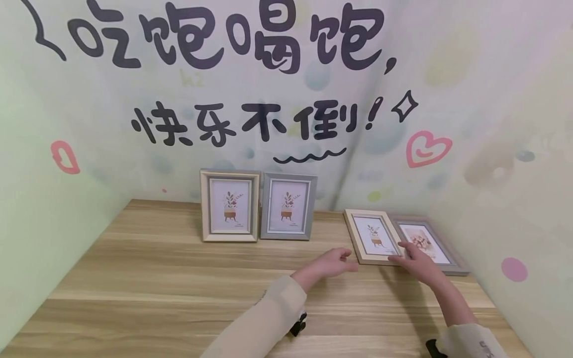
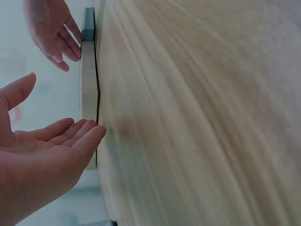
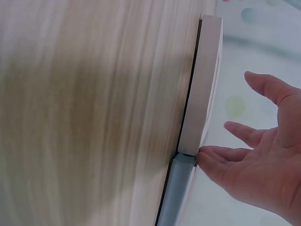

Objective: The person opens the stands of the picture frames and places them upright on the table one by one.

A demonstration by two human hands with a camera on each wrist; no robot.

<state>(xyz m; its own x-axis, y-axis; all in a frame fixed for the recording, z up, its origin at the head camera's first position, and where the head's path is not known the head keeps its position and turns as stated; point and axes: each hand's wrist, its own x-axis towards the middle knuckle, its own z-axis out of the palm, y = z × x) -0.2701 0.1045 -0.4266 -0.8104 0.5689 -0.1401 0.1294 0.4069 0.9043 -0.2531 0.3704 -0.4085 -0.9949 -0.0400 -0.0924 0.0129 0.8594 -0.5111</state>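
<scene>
A cream picture frame with a potted-plant print lies face up at the right of the table. Beside it lies a grey frame with a pinkish print, their long sides together. My left hand is just off the cream frame's near left corner, fingers extended, holding nothing; in the left wrist view its fingertips are by the frame's edge. The right hand reaches over where both frames meet. Its lower fingertips touch that seam in the right wrist view, thumb spread away.
Two more frames, one cream and one grey, stand upright side by side at the back of the wood-grain table. Behind them hangs a printed backdrop with dark lettering, and pale walls flank the table.
</scene>
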